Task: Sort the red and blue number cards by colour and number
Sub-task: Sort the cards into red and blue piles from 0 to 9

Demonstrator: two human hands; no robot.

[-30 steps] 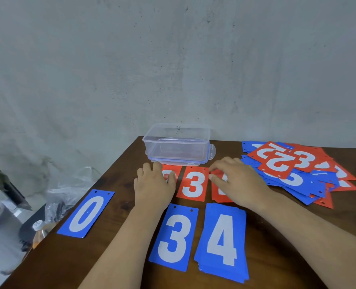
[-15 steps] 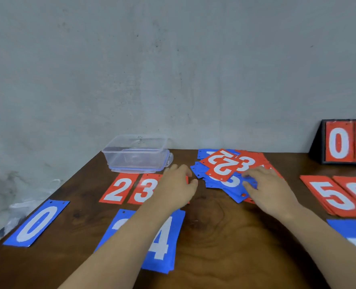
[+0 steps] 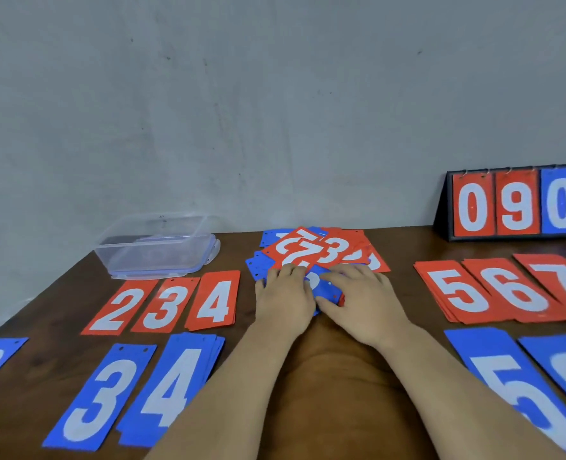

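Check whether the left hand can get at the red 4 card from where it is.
Probably yes. The left hand rests on the mixed pile, and the red 4 card lies flat just to its left, uncovered, with only bare table between them.

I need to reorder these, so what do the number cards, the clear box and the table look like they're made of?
Number cards: probably thin plastic sheet, matte, lying flat with punched holes along the top; coated card is possible.
Clear box: transparent plastic, slightly glossy, with see-through walls.
Table: dark wood or wood-look laminate, with visible grain and a faint sheen.
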